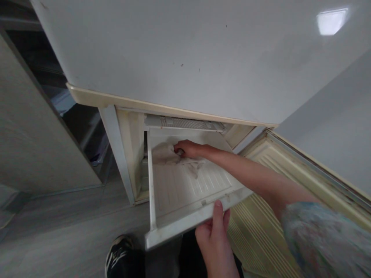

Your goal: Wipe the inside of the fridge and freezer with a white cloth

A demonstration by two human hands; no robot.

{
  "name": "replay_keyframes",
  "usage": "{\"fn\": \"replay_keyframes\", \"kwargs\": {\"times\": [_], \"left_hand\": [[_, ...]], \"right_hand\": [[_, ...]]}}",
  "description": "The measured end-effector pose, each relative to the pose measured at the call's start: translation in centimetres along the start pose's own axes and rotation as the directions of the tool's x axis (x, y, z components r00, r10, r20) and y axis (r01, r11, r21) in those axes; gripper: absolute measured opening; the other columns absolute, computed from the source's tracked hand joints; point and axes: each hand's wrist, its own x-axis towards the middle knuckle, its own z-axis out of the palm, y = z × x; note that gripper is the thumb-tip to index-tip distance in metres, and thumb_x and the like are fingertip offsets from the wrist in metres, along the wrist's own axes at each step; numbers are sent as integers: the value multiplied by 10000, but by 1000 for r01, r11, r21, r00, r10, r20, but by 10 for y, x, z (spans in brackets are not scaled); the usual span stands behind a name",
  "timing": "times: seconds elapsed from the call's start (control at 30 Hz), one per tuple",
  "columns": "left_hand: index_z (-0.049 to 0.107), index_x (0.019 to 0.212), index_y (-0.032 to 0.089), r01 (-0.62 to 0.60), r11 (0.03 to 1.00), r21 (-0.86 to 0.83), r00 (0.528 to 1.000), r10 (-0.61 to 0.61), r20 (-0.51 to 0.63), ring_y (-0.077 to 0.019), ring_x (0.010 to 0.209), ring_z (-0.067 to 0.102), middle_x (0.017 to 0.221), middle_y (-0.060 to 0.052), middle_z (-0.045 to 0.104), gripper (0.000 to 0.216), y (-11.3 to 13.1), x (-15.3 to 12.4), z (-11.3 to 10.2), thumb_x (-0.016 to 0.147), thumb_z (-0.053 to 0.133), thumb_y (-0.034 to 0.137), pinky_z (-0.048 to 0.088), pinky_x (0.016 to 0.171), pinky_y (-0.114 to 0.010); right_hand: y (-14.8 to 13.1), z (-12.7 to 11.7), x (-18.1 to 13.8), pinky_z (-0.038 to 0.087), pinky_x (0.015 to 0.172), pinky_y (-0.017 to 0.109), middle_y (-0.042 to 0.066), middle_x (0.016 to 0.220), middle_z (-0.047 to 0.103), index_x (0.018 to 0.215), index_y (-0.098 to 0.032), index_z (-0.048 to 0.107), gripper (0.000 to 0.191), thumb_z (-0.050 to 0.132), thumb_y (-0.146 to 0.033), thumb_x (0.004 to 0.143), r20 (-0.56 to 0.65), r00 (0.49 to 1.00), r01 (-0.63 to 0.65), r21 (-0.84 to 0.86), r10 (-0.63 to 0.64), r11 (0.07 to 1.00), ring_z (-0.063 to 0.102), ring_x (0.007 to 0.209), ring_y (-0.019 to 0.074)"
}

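I have the right hand point(188, 149) pinching a pale cloth point(164, 153) against the floor of the white drawer point(174, 189), toward its back left, near the left side wall point(150, 173). My left hand point(216, 236) grips the front lip point(179, 226), thumb on top. Between cloth and lip I see ribbed open room; the door point(246, 227) stands wide on the right.

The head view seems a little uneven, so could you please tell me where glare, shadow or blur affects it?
Head view: a bright patch of glare on the white panel; head view, left: the shelving sinks into shadow; head view, lower right: the sleeve is smeared; head view, middle: the cloth in the right hand looks soft.
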Motion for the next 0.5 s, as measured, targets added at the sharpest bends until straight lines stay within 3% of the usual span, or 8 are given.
{"fn": "replay_keyframes", "kwargs": {"times": [0.07,0.13,0.2,0.23,0.3,0.37,0.43,0.5], "left_hand": [[748,1021,56,4,1000,-4,1000,-4,-15,-252,990,764,1034,-171,771,156,-1,2,-1,883,727,126,651,868,-350],[738,1085,71,-1,1000,-7,1000,1,-25,-247,995,762,1110,-168,762,209,-1,2,-1,889,729,143,652,862,-352],[730,1115,86,-7,1000,-11,1000,7,-13,-244,1001,760,1163,-163,752,238,1,1,0,885,737,145,651,863,-356],[731,1114,88,-7,1000,-12,1000,7,-1,-243,1006,760,1169,-163,751,237,2,0,1,883,738,142,649,869,-360],[737,1091,79,0,1000,-17,1000,0,17,-244,1017,757,1153,-170,755,209,4,-1,2,891,731,139,641,892,-370],[741,1055,64,16,1000,-23,1000,-16,-4,-241,998,761,1120,-177,761,173,5,-2,2,892,721,116,639,900,-381],[740,1016,54,29,999,-33,999,-30,-33,-240,972,765,1104,-180,762,142,4,0,1,879,718,82,640,899,-395],[736,993,54,28,999,-42,998,-30,-49,-246,962,767,1102,-180,762,128,3,2,0,866,725,68,640,897,-415]], "right_hand": [[-21,14,-35,448,870,235,72,1067,717,1063,-104,749,263,783,-69,805,142,973,167,111,-182,980,639,974,182],[-44,28,-71,433,799,206,29,970,707,1012,-116,746,189,782,-93,828,295,882,292,270,-368,918,617,867,137],[-58,32,-97,413,727,198,0,893,687,963,-134,743,137,767,-94,835,412,809,304,318,-420,898,589,783,117],[-59,29,-104,407,712,203,-1,875,682,943,-142,744,112,742,-85,847,439,811,285,279,-386,917,585,772,119],[-47,14,-107,425,744,232,38,915,693,951,-147,753,131,656,-73,901,362,907,203,75,-216,976,605,839,156],[-20,-6,-96,461,857,289,111,1126,694,1086,-152,756,247,568,-64,953,111,994,20,-152,-3,988,618,1031,222],[11,-18,-79,464,992,354,165,1378,603,1277,-155,702,343,564,-80,973,-107,981,-180,-229,159,956,566,1232,279],[35,-19,-59,441,1087,383,186,1487,530,1404,-146,623,420,624,-152,983,-170,950,-292,-175,263,940,526,1325,293]]}}
